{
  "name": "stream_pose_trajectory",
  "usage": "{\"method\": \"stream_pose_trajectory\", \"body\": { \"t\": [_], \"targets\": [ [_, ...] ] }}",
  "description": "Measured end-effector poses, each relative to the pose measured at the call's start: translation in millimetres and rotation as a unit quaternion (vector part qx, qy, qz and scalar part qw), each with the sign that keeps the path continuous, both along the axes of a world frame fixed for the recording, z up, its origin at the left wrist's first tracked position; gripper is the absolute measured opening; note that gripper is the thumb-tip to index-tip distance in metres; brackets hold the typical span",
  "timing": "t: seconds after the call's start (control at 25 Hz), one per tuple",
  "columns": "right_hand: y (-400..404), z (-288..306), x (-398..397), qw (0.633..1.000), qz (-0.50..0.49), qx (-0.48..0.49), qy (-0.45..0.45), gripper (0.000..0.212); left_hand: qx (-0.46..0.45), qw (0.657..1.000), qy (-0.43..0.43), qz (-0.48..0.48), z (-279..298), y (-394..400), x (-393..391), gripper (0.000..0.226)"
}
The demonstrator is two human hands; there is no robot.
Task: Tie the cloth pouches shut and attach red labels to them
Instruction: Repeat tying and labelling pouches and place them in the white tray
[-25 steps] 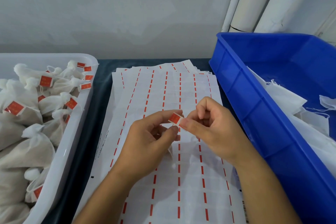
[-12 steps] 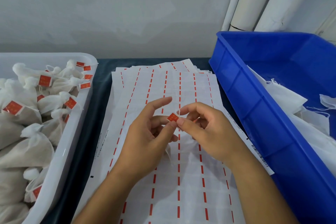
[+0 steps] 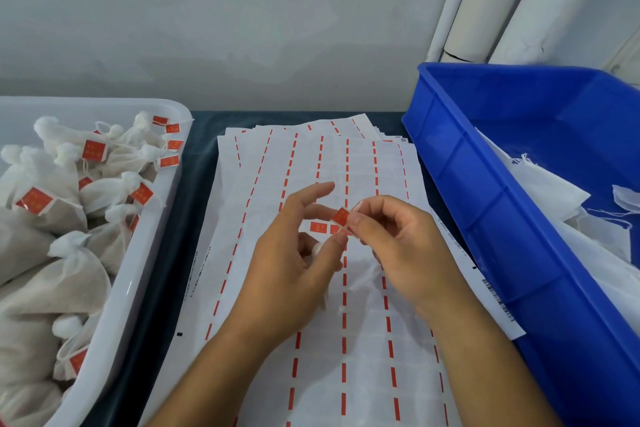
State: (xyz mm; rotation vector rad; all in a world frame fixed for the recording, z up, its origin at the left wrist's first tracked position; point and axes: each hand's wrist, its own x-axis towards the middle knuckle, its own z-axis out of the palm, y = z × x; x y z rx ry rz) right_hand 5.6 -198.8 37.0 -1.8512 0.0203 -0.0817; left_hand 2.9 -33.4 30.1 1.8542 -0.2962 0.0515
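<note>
Small red label [image 3: 341, 217], tilted, is pinched up over the label sheets [image 3: 311, 288]. A white cloth pouch [image 3: 360, 279] sits crumpled on those sheets. Tied, red-tagged pouches [image 3: 69, 218] are piled left of the sheets, flat untied ones [image 3: 554, 204] to the right.

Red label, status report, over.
Right hand pinches red label; left hand thumb touches it, forefinger straight. Pouch mostly hidden beneath hands. Nothing in the way.
</note>
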Motion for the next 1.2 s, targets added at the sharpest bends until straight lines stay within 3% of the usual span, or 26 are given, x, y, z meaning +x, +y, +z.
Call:
{"method": "stream_pose_trajectory", "body": {
  "t": [0.16,0.36,0.6,0.84,1.04,1.2],
  "targets": [
    [3,0,0,0.998,-0.023,0.044,0.028,0.009,0.033,0.998,-0.031,0.046,-3,-1,0,0.050],
    [8,-2,0,0.995,-0.047,0.067,0.055,0.011,0.111,0.973,-0.169,0.114,-8,-7,-2,0.023],
    [11,-1,-1,0.993,-0.030,0.094,0.070,0.013,0.088,0.963,-0.192,0.167,-10,-4,1,0.019],
    [10,0,-3,0.995,-0.018,0.092,0.046,0.009,0.092,0.971,-0.152,0.160,-9,-4,1,0.012],
    [6,3,-2,1.000,0.006,0.007,-0.004,0.027,0.039,0.992,-0.046,0.110,-6,-5,2,0.010],
    [6,3,-4,0.998,0.033,-0.027,-0.053,0.015,0.031,0.995,-0.038,0.085,-7,-6,2,0.011]
  ]
}}
